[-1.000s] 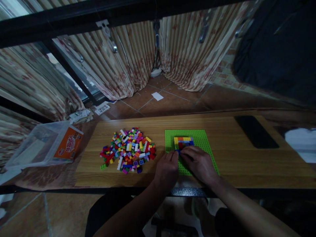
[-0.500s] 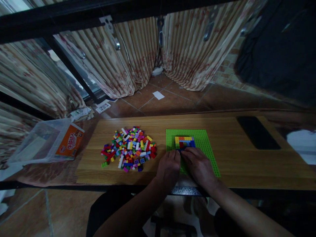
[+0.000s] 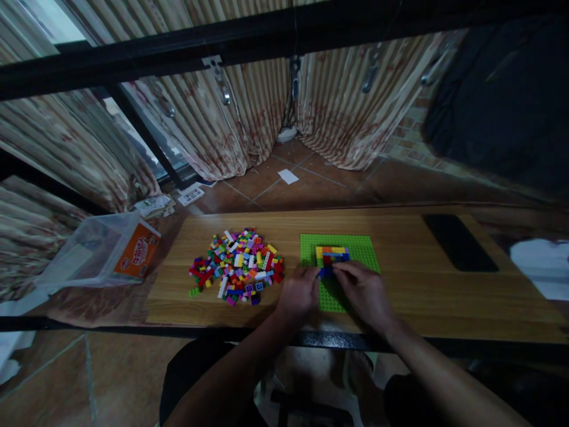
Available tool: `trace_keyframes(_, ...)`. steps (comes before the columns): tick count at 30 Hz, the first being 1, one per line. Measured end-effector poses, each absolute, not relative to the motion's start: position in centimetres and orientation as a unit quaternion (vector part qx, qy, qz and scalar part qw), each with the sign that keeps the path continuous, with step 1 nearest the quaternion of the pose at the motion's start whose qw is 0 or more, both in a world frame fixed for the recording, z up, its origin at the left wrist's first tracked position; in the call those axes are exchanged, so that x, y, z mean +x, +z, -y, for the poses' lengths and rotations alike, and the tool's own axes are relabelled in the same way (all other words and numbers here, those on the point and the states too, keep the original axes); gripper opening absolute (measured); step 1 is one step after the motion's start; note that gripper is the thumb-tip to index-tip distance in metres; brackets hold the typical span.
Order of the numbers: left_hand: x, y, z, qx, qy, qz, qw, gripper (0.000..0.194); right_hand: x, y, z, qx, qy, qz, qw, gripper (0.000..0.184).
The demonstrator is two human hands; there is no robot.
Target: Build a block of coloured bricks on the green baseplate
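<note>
A low rectangular frame of toy building bricks [image 3: 332,250], yellow, orange, red and blue, sits on a green studded baseplate [image 3: 331,293]. At its front side a dark blue brick [image 3: 326,271] shows between my two hands. My left hand [image 3: 300,292] is closed, its fingertips at the brick's left end. From the right, my right hand [image 3: 367,292] pinches at the other end with thumb and forefinger. Whether the blue brick is pressed onto the structure I cannot tell. Fingers hide part of the frame's front edge.
A heap of loose coloured bricks [image 3: 240,267] lies left of the baseplate on the wooden table [image 3: 271,222]. A black phone-like slab [image 3: 460,242] rests at the right. Beyond the table's left end is a clear plastic box [image 3: 84,249] with an orange label.
My hands have drawn slightly apart, and more of the blue brick and green baseplate shows between them. The whole view has shifted a little with my head.
</note>
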State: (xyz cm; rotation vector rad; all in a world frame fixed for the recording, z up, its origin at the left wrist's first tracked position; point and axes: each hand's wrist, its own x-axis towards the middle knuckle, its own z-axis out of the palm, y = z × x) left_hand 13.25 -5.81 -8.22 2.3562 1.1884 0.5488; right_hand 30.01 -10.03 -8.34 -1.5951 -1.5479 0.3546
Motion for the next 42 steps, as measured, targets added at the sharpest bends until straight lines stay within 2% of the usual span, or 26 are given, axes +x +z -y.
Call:
trace_keyframes(2, 13.3, -7.5, 5.3, 0.819, 0.211, -0.463, 0.266, 0.026, 30.5, -8.0, 9.5, -0.667, 0.166, 0.58, 0.436, 0.024)
trace_keyframes(5, 13.6, -6.5, 4.5, 0.783, 0.18, -0.516, 0.298, 0.023, 31.0, -7.7, 8.8, -0.707, 0.209, 0.567, 0.367, 0.028)
trace_keyframes(8, 14.0, -6.2, 3.8, 0.773, 0.132, -0.536, 0.312, 0.026, 30.9, -7.6, 8.5, -0.716, 0.234, 0.58, 0.309, 0.032)
trace_keyframes(13, 14.4, -7.0, 3.5, 0.784, 0.115, -0.526, 0.309, 0.032, 30.5, -7.3, 8.3, -0.727, 0.228, 0.582, 0.284, 0.032)
trace_keyframes(20, 14.4, -7.2, 3.3, 0.786, 0.116, -0.518, 0.317, 0.034, 30.2, -7.2, 8.2, -0.736, 0.202, 0.586, 0.274, 0.032)
trace_keyframes(29, 14.8, -7.3, 2.9, 0.75, 0.12, -0.543, 0.358, 0.028, 30.2, -7.7, 8.1, -0.742, 0.234, 0.556, 0.293, 0.031)
trace_keyframes(42, 14.8, -7.1, 3.0, 0.768, 0.111, -0.529, 0.345, 0.028, 30.5, -7.8, 8.3, -0.726, 0.203, 0.597, 0.275, 0.033)
